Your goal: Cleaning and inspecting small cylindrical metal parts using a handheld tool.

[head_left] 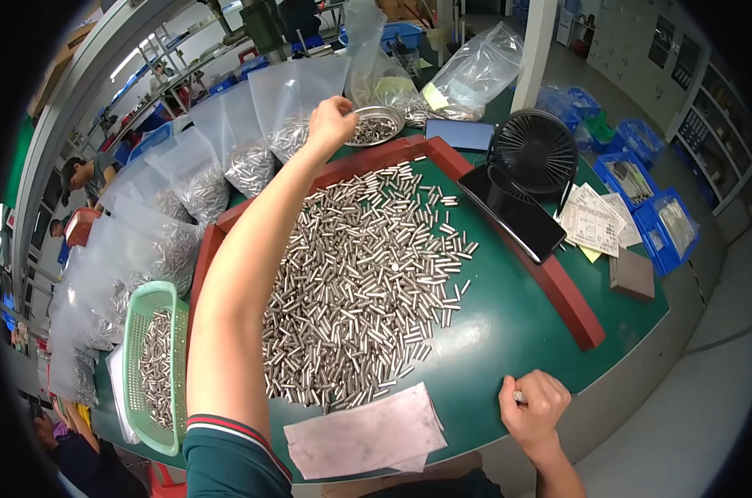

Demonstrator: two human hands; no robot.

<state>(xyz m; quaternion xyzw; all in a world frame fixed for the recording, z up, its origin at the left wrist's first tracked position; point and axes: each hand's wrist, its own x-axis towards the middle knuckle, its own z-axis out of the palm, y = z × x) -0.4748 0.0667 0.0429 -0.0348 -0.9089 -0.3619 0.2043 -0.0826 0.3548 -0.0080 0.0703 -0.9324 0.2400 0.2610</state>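
My left arm stretches across the green table to a round metal bowl (pixel 390 116) of small metal pins at the back. My left hand (pixel 333 123) is at the bowl's left rim, its fingers curled together, and whatever they hold is hidden. By the front edge at the right, my right hand (pixel 535 407) is closed in a fist. The end of a metal pin (pixel 519 397) pokes out between its thumb and fingers. Between my arms spreads a wide heap of short, shiny metal pins (pixel 359 282), with a few strays along its right side.
Red wooden bars (pixel 558 303) frame the heap. A phone (pixel 513 214) and a black fan (pixel 535 149) stand at the right. A green basket (pixel 132 373) of pins is at the left, with clear bags (pixel 247 162) of pins behind. A stained cloth (pixel 367 436) lies in front.
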